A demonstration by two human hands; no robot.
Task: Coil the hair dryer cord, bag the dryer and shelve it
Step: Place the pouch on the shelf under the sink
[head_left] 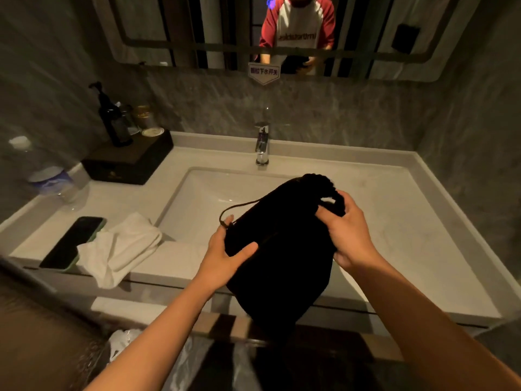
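A black drawstring bag [282,258] bulges full in front of me, above the front edge of the white sink [197,198]. My left hand [225,256] grips its left side, with the thin drawstring loop [239,206] arching above the fingers. My right hand [348,230] clutches the gathered, ruffled mouth of the bag at the upper right. The hair dryer and its cord are hidden; nothing of them shows outside the bag.
A chrome faucet [262,143] stands behind the basin. On the left counter lie a phone [72,242], a white towel [121,246], a water bottle [53,179] and a black tray [129,160] with a pump bottle. A mirror hangs above. A bin with a plastic liner sits below.
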